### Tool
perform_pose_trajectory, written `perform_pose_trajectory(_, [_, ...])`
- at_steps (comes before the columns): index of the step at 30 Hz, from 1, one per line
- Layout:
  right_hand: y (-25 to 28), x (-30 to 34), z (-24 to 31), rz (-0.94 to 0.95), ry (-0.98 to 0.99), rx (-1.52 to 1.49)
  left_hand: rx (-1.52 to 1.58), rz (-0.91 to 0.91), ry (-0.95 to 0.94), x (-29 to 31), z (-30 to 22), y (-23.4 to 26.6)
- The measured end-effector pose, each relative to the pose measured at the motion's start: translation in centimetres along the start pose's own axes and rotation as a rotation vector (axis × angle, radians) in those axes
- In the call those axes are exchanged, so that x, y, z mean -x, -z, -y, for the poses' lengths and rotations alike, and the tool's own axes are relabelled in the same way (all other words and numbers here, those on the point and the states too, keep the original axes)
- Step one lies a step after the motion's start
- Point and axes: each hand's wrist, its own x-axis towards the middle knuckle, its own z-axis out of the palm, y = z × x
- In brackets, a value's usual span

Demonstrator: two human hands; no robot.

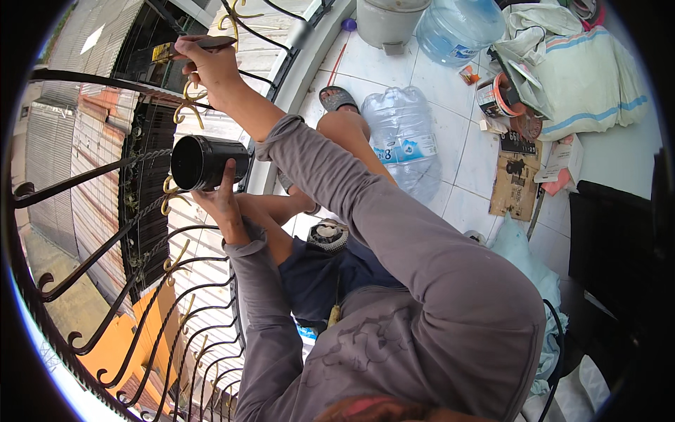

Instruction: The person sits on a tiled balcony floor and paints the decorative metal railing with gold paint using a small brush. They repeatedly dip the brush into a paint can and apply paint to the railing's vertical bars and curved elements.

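My right hand (213, 70) reaches out to the far left and grips a paintbrush (162, 53) by its handle. The brush has a yellowish-brown head that points left, next to the black metal railing (105, 76) with gold curled ornaments (188, 105). Below it, my left hand (221, 202) is wrapped round a black cylindrical pot (200, 163), which is tilted with its dark open mouth toward the left. What is inside the pot is too dark to make out. The pot is close to the railing bars.
White floor tiles carry a large clear plastic bottle (401, 130), a grey bucket (388, 27) and a blue-tinted water jug (460, 29). To the right are an orange-rimmed tub (492, 98), a white sack (590, 91) and cardboard (512, 188). Corrugated roofs (105, 141) lie beyond the railing.
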Motion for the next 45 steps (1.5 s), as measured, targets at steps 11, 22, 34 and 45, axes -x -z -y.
perform_pose_trajectory(11, [0.3,-0.4,1.4,0.175,-0.081,-0.114,-0.049,-0.056,-0.018,0.2,-0.9,0.4])
perform_pose_trajectory(22, [0.5,0.1,-0.2,0.023,0.151,0.424,-0.071,-0.055,-0.037,0.1,-0.8,0.9])
perform_pose_trajectory(34, [-0.5,1.5,-0.3,0.017,0.111,0.409,-0.059,-0.071,-0.048,0.4,-0.3,0.8])
perform_pose_trajectory(45, [-0.2,0.7,-0.7,-0.01,0.081,0.354,-0.027,-0.082,-0.028,0.3,-0.2,0.9])
